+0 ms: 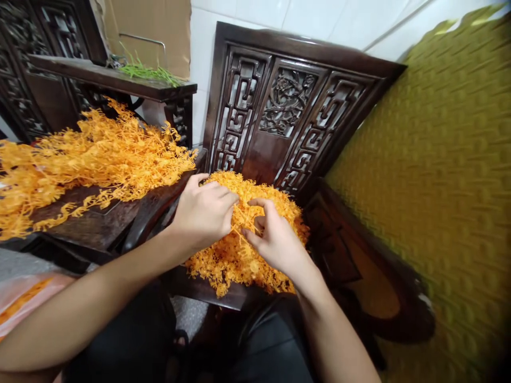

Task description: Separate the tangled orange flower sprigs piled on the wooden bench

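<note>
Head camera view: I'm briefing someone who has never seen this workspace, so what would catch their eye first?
The bright orange plastic sprigs: one heap lies on the seat of a dark carved wooden chair at centre, where the left hand and right hand pinch at a sprig. A larger orange spread covers the dark table at left. A yellow-green textured surface fills the right side.

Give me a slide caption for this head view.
Both hands, left hand and right hand, pinch an orange plastic sprig over a chair-seat pile.
</note>
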Demonstrator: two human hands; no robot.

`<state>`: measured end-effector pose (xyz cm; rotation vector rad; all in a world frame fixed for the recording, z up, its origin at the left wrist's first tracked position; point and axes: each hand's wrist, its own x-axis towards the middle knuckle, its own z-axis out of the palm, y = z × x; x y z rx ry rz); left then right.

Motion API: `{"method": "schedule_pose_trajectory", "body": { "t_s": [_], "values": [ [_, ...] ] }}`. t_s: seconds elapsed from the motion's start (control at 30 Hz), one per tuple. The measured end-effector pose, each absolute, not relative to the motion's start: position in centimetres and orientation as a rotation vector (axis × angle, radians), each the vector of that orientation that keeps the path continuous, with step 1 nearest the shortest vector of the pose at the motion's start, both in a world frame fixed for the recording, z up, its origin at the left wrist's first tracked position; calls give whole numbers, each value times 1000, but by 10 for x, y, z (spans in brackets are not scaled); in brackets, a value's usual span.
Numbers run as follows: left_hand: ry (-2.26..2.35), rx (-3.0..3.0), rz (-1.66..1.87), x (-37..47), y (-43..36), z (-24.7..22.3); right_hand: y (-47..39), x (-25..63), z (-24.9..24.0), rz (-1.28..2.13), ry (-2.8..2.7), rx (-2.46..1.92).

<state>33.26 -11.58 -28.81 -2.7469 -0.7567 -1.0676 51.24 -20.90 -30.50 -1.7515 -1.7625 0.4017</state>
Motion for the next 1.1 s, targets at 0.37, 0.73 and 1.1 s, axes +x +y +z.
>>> {"method": "schedule_pose_trajectory", "body": {
  "t_s": [0.37, 0.73, 1.1],
  "values": [
    [-1166, -2879, -1042, 338, -118, -281, -207, 515, -309, 539, -1505, -1430],
    [-1077, -2881, -474, 345, -155, -280, -190, 486, -323, 532, -1045, -1181],
    [-747, -3502, -1458, 327, -124, -271, -206, 511, -311, 509, -1452, -1139]
  ]
}}
